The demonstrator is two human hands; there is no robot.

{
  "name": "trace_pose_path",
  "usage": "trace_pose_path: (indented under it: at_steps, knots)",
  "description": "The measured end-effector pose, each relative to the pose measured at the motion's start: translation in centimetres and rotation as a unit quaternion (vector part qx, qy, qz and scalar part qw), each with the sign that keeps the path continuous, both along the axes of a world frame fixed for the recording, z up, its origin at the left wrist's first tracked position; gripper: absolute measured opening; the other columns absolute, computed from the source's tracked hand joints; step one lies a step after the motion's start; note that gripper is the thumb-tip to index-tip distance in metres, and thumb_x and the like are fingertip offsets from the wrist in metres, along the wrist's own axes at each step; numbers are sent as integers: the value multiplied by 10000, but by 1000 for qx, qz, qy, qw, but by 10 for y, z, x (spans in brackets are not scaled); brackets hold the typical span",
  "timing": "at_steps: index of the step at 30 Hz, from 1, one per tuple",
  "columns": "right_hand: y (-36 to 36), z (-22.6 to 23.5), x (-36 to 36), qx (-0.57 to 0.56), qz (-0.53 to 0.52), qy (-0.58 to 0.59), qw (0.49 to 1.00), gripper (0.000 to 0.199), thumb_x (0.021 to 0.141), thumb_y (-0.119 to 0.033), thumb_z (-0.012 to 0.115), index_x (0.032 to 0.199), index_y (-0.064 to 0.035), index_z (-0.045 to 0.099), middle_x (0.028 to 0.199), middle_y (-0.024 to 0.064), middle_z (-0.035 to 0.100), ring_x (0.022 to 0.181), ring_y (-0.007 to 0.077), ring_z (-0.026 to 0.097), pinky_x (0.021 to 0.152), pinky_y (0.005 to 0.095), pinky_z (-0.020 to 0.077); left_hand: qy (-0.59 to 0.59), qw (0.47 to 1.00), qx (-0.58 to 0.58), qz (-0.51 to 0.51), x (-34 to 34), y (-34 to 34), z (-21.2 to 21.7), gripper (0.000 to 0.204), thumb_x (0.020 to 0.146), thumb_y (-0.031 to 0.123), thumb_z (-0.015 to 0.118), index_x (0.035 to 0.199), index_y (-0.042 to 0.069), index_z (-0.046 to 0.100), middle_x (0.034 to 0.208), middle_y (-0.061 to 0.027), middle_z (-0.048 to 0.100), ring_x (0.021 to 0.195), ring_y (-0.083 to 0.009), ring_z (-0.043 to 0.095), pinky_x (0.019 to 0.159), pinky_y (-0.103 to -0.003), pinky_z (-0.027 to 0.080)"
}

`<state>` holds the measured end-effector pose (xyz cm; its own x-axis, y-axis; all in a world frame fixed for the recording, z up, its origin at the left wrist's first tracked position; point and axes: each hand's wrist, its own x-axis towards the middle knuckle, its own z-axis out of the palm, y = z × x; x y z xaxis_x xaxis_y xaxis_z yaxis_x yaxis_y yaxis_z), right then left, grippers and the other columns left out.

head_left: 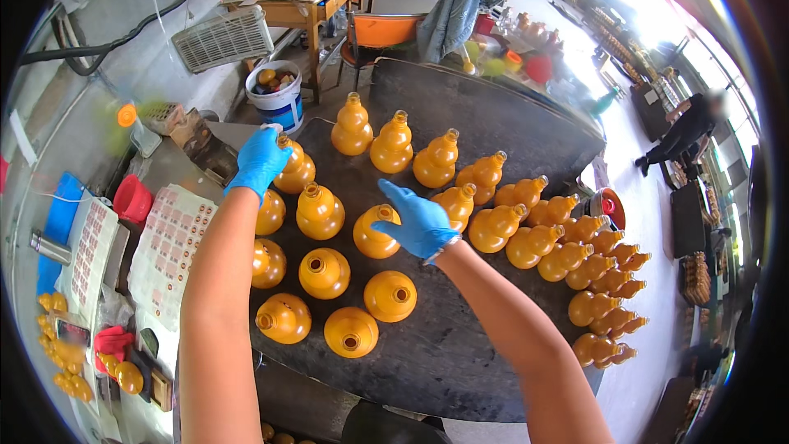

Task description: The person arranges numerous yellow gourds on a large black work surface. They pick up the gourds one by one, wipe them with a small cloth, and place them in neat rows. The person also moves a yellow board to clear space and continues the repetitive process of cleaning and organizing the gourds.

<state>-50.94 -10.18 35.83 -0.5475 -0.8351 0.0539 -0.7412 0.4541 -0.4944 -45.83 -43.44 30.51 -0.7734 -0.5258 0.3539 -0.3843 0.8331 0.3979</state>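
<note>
My left hand (260,158), in a blue glove, is closed beside the neck of an orange-yellow gourd-shaped bottle (294,171) at the table's left. A small white bit shows at its fingertips; what it is cannot be made out. My right hand (417,226), also gloved in blue, is open with thumb and fingers apart. It hovers at the right side of another gourd bottle (374,233), partly covering it; whether they touch is unclear. Several more gourd bottles (323,272) with open necks stand around both hands on the dark table (460,349).
Rows of gourd bottles (532,245) fill the table's right side. Left of it lie printed sheets (168,247) and a red bowl (132,199). Behind stand a white bucket (278,107), a wooden desk (311,12) and an orange chair (386,29). A person (689,127) stands far right.
</note>
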Motion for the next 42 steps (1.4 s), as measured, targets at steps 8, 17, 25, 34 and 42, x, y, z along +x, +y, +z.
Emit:
trace_pose_path:
  at_steps: [8, 17, 25, 34, 42]
  knots:
    - [-21, -37, -21, -62, -78, -111, 989, 275, 806, -222, 707, 993, -49, 605, 940, 145, 669, 876, 287, 657, 772, 357, 518, 67, 993, 83, -41, -15, -5, -32, 340, 745, 217, 739, 1034, 66, 639, 931, -174, 659, 855, -352, 640, 758, -426, 503]
    - [-26, -29, -69, -32, -141, -29, 989, 289, 840, -258, 683, 1017, -48, 592, 984, 147, 662, 933, 318, 643, 834, 354, 510, 67, 982, 154, -86, -46, 70, 11, 307, 792, 215, 701, 1036, 40, 636, 963, -198, 671, 897, -370, 646, 787, -418, 520]
    - [-28, -40, -82, 5, -165, -12, 986, 309, 837, -276, 689, 1021, -47, 593, 980, 154, 657, 914, 325, 638, 816, 371, 503, 4, 987, 146, -66, -65, 102, -11, 341, 782, 221, 732, 1023, 3, 627, 929, -187, 669, 856, -341, 652, 760, -396, 515]
    - [-34, -45, -89, 17, -187, -10, 982, 305, 823, -274, 692, 987, -31, 606, 915, 148, 646, 847, 321, 631, 770, 373, 500, 50, 984, 167, -39, -65, 113, -6, 365, 764, 234, 749, 993, -16, 615, 945, -225, 660, 884, -381, 640, 764, -412, 522]
    - [-34, -56, -99, -9, -203, 0, 979, 314, 792, -284, 707, 934, -26, 599, 851, 140, 635, 789, 310, 619, 726, 372, 492, 76, 984, 158, -15, -67, 133, -4, 365, 757, 259, 753, 946, -14, 603, 921, -238, 653, 858, -399, 640, 732, -441, 521]
